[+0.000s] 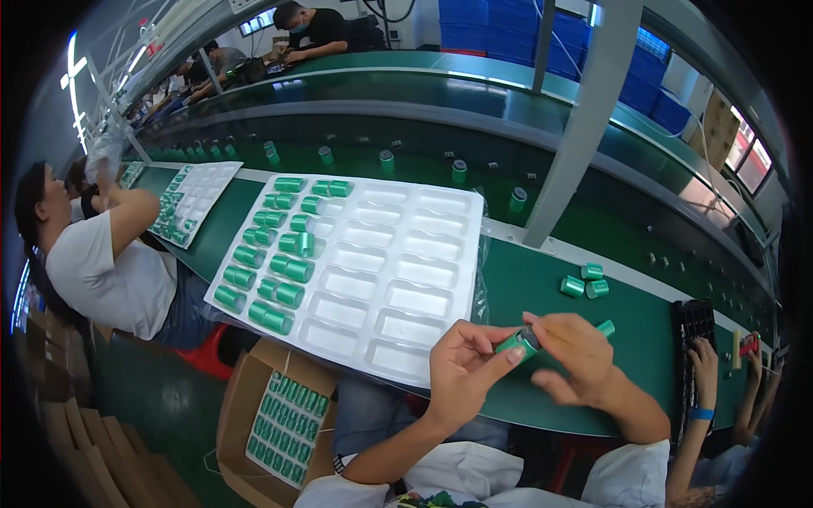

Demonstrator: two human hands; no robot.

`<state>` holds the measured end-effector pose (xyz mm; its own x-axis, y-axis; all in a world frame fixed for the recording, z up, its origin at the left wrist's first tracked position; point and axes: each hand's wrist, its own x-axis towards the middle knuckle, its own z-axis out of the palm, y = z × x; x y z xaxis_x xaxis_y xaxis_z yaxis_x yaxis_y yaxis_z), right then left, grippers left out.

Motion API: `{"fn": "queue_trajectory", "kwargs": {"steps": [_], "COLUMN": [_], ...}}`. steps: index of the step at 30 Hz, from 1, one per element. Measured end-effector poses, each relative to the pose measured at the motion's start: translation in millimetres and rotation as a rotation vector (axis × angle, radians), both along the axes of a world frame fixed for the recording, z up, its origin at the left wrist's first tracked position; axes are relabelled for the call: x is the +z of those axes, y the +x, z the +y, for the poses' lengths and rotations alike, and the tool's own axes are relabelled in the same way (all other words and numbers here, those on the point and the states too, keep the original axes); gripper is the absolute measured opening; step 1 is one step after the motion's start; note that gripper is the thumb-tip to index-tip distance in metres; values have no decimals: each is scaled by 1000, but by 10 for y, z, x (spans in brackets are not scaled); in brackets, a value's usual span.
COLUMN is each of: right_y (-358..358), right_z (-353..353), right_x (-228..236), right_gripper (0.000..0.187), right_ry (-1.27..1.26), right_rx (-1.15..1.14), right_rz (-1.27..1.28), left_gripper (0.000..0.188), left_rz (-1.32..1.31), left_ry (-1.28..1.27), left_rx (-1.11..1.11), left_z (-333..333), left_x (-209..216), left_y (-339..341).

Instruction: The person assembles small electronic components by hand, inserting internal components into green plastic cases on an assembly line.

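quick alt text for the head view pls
A person's left hand holds a small green cylinder, the right hand at its dark end, over a green bench. To the left, a white tray is partly filled with similar cylinders.

Head-worn fisheye, downward over hands (pixel 461 372)
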<state>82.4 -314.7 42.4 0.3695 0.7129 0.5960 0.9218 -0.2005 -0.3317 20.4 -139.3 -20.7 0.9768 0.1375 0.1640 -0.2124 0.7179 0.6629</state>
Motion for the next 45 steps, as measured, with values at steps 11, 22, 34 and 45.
{"fn": "queue_trajectory", "kwargs": {"steps": [11, 22, 34, 45], "right_y": [102, 1984, 2069, 2442], "right_z": [25, -1232, -1358, -2790], "right_x": [-256, -609, -617, -547], "right_gripper": [55, 44, 46, 35], "right_ry": [226, 288, 113, -285], "right_rx": [92, -883, -888, -1505], "right_rz": [105, 245, 243, 364], "left_gripper": [37, 46, 22, 24], "left_rz": [62, 280, 189, 24], "left_ry": [28, 2039, 2029, 1834], "left_rx": [-137, 969, 926, 904], "left_z": [25, 1755, 2302, 2398], "left_x": [77, 455, 142, 65], "left_y": [-13, -227, -258, -242]}}
